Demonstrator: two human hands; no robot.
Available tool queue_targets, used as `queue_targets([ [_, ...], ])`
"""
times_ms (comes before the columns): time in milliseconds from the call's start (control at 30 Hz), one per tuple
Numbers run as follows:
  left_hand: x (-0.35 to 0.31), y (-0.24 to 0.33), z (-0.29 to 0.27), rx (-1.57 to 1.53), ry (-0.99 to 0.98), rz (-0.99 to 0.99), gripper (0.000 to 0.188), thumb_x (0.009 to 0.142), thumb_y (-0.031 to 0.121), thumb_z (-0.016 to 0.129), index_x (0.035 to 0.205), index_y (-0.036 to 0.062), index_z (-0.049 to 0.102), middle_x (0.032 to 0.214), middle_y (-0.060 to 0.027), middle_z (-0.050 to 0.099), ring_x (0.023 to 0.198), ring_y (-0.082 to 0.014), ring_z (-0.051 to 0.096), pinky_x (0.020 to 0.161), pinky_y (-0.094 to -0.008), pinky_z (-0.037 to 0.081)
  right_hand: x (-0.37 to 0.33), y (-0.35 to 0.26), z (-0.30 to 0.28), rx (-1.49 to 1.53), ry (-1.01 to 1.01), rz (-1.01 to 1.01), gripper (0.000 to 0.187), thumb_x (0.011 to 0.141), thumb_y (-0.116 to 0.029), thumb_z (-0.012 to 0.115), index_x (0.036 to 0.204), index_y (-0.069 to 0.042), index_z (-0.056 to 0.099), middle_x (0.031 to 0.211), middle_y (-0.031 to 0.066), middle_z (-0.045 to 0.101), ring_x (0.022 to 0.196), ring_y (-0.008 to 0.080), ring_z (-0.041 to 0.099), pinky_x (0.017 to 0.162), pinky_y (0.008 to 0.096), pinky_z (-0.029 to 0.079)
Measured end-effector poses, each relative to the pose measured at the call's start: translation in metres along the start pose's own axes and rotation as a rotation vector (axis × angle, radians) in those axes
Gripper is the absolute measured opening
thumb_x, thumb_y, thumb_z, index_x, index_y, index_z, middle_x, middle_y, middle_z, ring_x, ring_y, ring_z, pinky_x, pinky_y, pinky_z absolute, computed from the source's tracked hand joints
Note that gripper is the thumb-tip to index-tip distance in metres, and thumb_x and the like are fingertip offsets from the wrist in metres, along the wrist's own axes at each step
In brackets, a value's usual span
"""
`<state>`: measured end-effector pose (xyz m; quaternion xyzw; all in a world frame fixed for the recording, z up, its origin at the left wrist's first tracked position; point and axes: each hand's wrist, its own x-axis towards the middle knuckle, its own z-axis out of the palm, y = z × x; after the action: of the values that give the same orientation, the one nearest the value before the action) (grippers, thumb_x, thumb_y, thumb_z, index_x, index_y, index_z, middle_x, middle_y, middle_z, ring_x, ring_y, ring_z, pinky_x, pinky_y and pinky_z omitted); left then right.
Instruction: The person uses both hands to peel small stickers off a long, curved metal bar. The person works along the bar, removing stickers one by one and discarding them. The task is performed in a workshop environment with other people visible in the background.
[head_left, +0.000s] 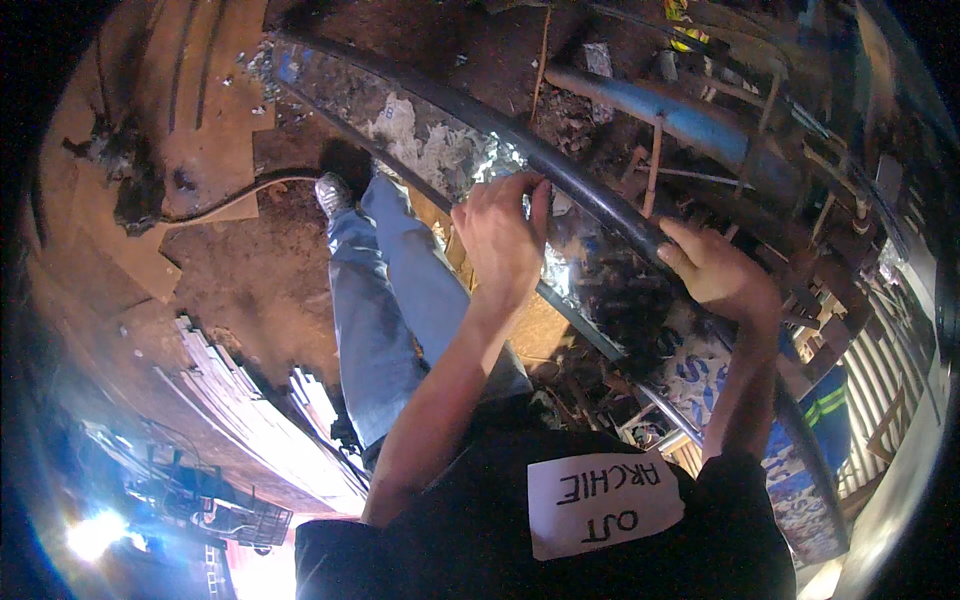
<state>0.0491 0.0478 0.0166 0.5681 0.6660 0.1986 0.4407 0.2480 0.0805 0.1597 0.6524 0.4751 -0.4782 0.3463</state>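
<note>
A long black pipe (590, 190) runs slantwise from the far left toward the near right, along the far edge of a narrow grimy bench (400, 130). Over the bench, at the pipe's near side, is my left hand (505, 235), its fingers curled in and its thumb bent toward them. Whatever lies between those fingertips is too small or hidden to make out. Bright, shiny reflections (498, 155) show just beyond its knuckles. Farther right, my right hand (720, 275) rests against the pipe, thumb and one finger reaching onto it; its other fingers are curled out of sight.
Past the pipe lie a blue pipe (690, 120) and a clutter of metal frames. White strips (250, 420) are stacked at the lower left, near a bright lamp (95, 535). A hose (240, 195) crosses the dirt floor. A corrugated sheet (890, 370) stands at the right.
</note>
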Motion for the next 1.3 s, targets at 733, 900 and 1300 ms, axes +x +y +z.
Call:
queue_targets([
  [733,-0.021,-0.003,0.015,-0.326,0.084,-0.097,0.019,0.086,0.01,0.065,0.104,0.0028,0.063,0.094,-0.0168,0.062,0.091,-0.0342,0.058,0.082,-0.0428,0.046,0.002,-0.004,-0.001,-0.015,0.002,0.045,0.043,0.099,-0.032,0.048,0.131,-0.004,0.052,0.119,0.0255,0.06,0.112,0.0408,0.056,0.095,0.0442,0.043],
  [900,-0.019,-0.001,0.016,-0.25,0.182,0.023,0.019,0.085,0.009,0.067,0.103,0.0022,0.067,0.094,-0.0168,0.066,0.087,-0.0334,0.063,0.079,-0.0402,0.049,-0.002,-0.003,0.0,-0.015,0.026,0.033,0.044,0.099,-0.034,0.047,0.133,-0.006,0.051,0.118,0.0248,0.061,0.112,0.0405,0.056,0.095,0.0451,0.043],
  [1300,-0.021,0.002,0.021,-0.38,0.12,-0.104,0.013,0.086,0.01,0.065,0.097,0.0045,0.066,0.092,-0.0135,0.065,0.086,-0.0336,0.061,0.08,-0.0424,0.047,0.0,-0.002,0.001,-0.017,0.042,-0.001,0.044,0.099,-0.035,0.047,0.134,-0.009,0.051,0.115,0.0252,0.061,0.11,0.0407,0.057,0.093,0.0452,0.043],
])
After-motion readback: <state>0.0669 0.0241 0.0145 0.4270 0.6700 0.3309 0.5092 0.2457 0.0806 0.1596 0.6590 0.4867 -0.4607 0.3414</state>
